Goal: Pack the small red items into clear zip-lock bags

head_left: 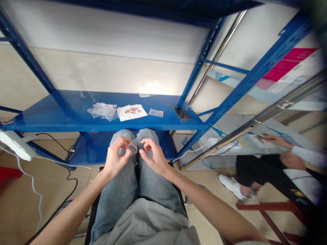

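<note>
Your L hand (114,159) pinches sm. clear plastic pc. (132,147) between thumb & fingers, above your knees. R hand (153,158) is empty, half-open, just beside it. On blue steel shelf (163,121): clear poly bags (103,110), printed white packet (132,112), sm. zip bag (155,112).

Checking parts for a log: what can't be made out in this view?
Head view:
- Small clear plastic piece in the left hand: partly hidden by fingers, any contents too small to tell.
- White printed packet on the blue metal shelf: print too small to read.
- Object at the shelf's right end: pixelated.
- Seated co-worker: cut off by the right edge.
</note>
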Available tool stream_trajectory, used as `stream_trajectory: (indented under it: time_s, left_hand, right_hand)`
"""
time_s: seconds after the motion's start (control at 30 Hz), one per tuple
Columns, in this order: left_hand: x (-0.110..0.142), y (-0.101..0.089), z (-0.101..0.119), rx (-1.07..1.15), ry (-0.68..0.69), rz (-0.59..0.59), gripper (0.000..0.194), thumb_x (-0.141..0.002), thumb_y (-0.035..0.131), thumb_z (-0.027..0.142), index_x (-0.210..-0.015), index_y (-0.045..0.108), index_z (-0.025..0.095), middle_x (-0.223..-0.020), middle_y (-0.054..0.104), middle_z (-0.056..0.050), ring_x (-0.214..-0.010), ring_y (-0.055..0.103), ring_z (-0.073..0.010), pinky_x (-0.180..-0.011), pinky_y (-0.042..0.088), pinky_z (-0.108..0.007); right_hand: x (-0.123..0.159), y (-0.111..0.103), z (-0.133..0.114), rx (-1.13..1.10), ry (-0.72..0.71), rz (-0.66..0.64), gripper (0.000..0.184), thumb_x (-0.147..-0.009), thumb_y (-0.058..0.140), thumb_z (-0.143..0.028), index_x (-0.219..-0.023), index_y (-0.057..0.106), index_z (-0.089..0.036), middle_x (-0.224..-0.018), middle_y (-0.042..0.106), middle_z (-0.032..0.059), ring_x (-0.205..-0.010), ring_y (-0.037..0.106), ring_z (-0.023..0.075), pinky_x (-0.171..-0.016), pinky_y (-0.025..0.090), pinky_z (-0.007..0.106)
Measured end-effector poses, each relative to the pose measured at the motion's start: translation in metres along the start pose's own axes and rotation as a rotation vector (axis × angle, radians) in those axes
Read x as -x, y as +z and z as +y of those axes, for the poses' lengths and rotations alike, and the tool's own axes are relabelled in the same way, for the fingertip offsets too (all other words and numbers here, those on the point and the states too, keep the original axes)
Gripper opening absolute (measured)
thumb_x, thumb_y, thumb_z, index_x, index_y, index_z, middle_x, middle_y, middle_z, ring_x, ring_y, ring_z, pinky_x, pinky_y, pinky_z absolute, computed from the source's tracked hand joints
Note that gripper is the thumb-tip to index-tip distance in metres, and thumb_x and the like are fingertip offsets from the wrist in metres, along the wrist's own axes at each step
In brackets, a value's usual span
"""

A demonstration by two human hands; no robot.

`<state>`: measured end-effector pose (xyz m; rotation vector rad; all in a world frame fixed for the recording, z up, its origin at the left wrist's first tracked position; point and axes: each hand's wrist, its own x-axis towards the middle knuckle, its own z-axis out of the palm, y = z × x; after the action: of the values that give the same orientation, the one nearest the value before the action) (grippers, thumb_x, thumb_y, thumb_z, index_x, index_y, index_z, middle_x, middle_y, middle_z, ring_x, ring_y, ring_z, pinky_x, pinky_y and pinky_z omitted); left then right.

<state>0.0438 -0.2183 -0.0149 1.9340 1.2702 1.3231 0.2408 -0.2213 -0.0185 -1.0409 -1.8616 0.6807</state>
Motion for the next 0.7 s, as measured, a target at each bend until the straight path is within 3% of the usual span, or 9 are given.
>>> stream_trajectory:
  time_s: [0.13,0.23,0.33,0.43,0.53,0.7]
  left_hand:
    - [-0.012,-0.007,-0.009,0.442,-0.199,0.054,0.024,-0.094,0.056,0.04,-0.081,0.047,0.022,-0.102,0.071,-0.008,-0.085,0.069,-0.0193,-0.074,0.055,-0.031]
    - [-0.013,-0.003,-0.014,0.608,-0.271,0.038,0.031,-0.093,0.058,0.048,-0.084,0.043,0.023,-0.1,0.072,-0.006,-0.08,0.07,-0.0193,-0.067,0.054,-0.029]
    - [-0.009,0.003,-0.013,0.621,-0.308,0.014,0.034,-0.092,0.059,0.053,-0.085,0.044,0.023,-0.099,0.072,-0.006,-0.079,0.071,-0.0194,-0.064,0.053,-0.028]
    - [-0.006,0.007,-0.01,0.603,-0.315,-0.03,0.034,-0.091,0.059,0.054,-0.086,0.047,0.023,-0.099,0.072,-0.006,-0.082,0.071,-0.0197,-0.064,0.053,-0.028]
    - [-0.006,0.008,-0.007,0.606,-0.347,-0.111,0.032,-0.089,0.061,0.052,-0.088,0.054,0.021,-0.093,0.071,-0.005,-0.079,0.069,-0.0191,-0.058,0.052,-0.026]
    - [-0.008,0.008,-0.013,0.46,-0.416,-0.359,0.031,-0.087,0.06,0.043,-0.074,0.064,0.015,-0.058,0.062,-0.002,-0.044,0.052,-0.0104,-0.039,0.033,-0.02]
  right_hand:
    - [-0.01,-0.002,0.015,-0.215,0.133,0.044,0.035,-0.093,0.059,-0.034,-0.125,0.057,-0.019,-0.099,0.066,0.0048,-0.086,0.062,0.0166,-0.08,0.049,0.031]
    - [-0.014,-0.002,0.021,-0.464,0.296,-0.024,0.048,-0.091,0.064,-0.043,-0.132,0.058,-0.019,-0.105,0.07,0.0072,-0.088,0.068,0.0182,-0.077,0.051,0.031]
    - [-0.014,-0.006,0.02,-0.687,0.415,-0.207,0.047,-0.085,0.072,-0.048,-0.119,0.068,-0.015,-0.093,0.074,0.0082,-0.083,0.071,0.0193,-0.076,0.054,0.032]
    - [-0.013,-0.013,0.018,-0.741,0.482,-0.34,0.04,-0.077,0.08,-0.044,-0.1,0.073,-0.011,-0.082,0.074,0.0087,-0.075,0.072,0.0182,-0.073,0.056,0.03]
    - [-0.014,-0.02,0.019,-0.745,0.498,-0.27,0.036,-0.076,0.081,-0.042,-0.093,0.072,-0.012,-0.082,0.074,0.0074,-0.07,0.071,0.0168,-0.066,0.056,0.027]
    - [-0.017,-0.021,0.023,-0.754,0.538,-0.198,0.036,-0.076,0.082,-0.044,-0.09,0.069,-0.014,-0.086,0.071,0.0057,-0.067,0.072,0.0177,-0.057,0.054,0.025]
